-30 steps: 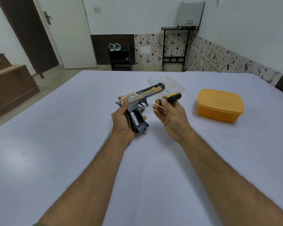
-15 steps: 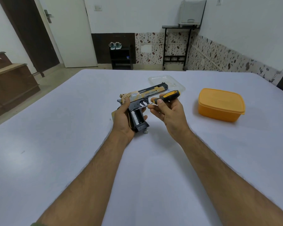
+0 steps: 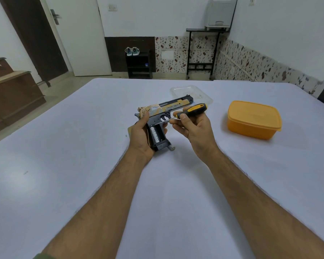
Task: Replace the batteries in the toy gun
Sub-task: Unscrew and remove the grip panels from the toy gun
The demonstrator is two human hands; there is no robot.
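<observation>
Head view. We held the toy gun (image 3: 164, 116) above the white worktop (image 3: 82, 146), near its middle, barrel pointing away and to the right. Our left hand (image 3: 141, 136) had its grip wrapped round the handle from the left side, thumb up by the rear of the slide. The handle's side was uncovered, and a battery (image 3: 156, 134) sat visible inside the compartment. A small grey piece (image 3: 171, 148) lay on the worktop just beside the base of the handle; we could not tell what it was.

Our right hand (image 3: 195, 128) had its grip clenched on a screwdriver (image 3: 193, 109), fingers pinching the black-and-yellow handle. The thin metal shaft ran left towards the trigger area; whether the tip touched the gun we could not tell.

A clear plastic lid (image 3: 192, 91) lay on the worktop beyond the gun. An orange lidded container (image 3: 253, 119) stood to the right, well apart from both hands.

Background: white door, dark shelf with a pair of shoes (image 3: 132, 51), wooden cabinet at far left.
</observation>
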